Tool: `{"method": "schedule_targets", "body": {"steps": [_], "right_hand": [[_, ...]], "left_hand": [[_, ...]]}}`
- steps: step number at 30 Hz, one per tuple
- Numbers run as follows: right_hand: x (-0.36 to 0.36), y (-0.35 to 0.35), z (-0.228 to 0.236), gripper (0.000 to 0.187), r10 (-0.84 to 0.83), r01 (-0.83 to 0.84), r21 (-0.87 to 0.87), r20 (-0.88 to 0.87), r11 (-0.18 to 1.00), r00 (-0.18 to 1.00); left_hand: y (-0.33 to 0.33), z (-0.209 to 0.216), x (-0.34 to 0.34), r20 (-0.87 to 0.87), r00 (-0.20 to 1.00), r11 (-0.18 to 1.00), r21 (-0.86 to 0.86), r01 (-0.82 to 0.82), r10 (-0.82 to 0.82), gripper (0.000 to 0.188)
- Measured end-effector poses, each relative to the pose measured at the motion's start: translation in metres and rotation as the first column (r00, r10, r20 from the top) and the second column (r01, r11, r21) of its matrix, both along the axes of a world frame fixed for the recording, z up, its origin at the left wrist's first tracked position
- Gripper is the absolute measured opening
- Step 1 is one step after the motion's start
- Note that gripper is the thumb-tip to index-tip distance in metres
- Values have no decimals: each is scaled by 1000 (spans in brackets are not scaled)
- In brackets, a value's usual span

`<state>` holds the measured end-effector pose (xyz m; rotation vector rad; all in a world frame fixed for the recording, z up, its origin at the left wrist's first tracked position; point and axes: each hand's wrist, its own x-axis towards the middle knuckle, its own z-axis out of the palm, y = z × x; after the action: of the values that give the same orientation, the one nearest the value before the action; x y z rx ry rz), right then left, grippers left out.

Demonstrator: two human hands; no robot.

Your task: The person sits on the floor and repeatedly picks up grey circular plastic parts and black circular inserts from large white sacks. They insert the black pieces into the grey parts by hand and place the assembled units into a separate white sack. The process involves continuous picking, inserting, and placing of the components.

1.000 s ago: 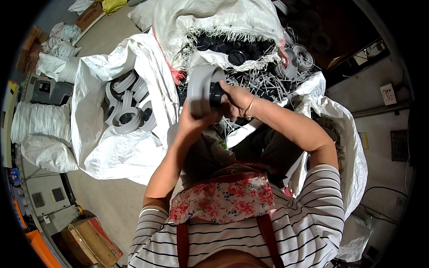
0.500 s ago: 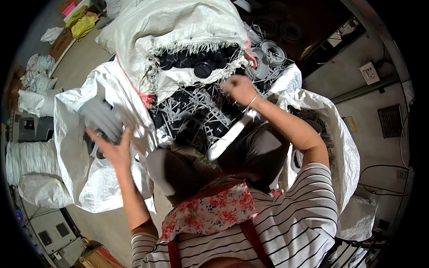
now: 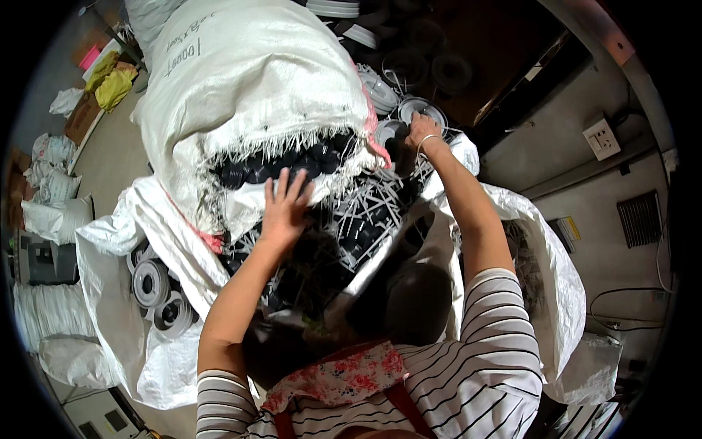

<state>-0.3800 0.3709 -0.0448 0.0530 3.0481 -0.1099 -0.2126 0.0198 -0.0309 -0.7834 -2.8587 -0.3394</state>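
Note:
My left hand point(image 3: 287, 208), fingers spread, is at the mouth of a big white woven sack point(image 3: 241, 80) and holds nothing. Just beyond its fingertips, black round plastic caps point(image 3: 256, 172) fill the frayed opening. To the right, my right hand point(image 3: 424, 132) reaches out with fingers closed at the rim of a grey round plastic part point(image 3: 433, 110); the fingertips are partly hidden. Between my arms lies a heap of thin grey plastic sprues point(image 3: 365, 212) mixed with black pieces.
At left an open white sack point(image 3: 110, 307) holds grey ring-shaped parts point(image 3: 151, 282). Another open sack point(image 3: 559, 293) stands by my right elbow. A wall with a socket point(image 3: 602, 139) is at right. Dark rings point(image 3: 451, 71) lie far back.
My left hand has left the grey round parts at the left sack and moved right to the big sack's mouth. My right hand has moved away and right, onto a grey round part.

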Motion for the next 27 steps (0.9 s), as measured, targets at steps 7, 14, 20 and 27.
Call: {"method": "schedule_targets", "body": {"steps": [7,14,20,27], "right_hand": [[-58,34,-50,95,-51,139,-211,375,967,926],[3,8,-23,79,251,-139,-364,282,921,926],[127,-87,10,61,799,-612,-604,72,511,596],[43,-47,51,13,248,-199,-925,-120,324,961]], "left_hand": [[-53,11,-34,-85,994,980,-192,52,-70,49],[-106,42,-13,-26,990,988,-74,-139,137,30],[-63,44,19,242,919,921,161,-355,312,46],[-60,69,80,462,754,713,308,-630,467,51]]}}
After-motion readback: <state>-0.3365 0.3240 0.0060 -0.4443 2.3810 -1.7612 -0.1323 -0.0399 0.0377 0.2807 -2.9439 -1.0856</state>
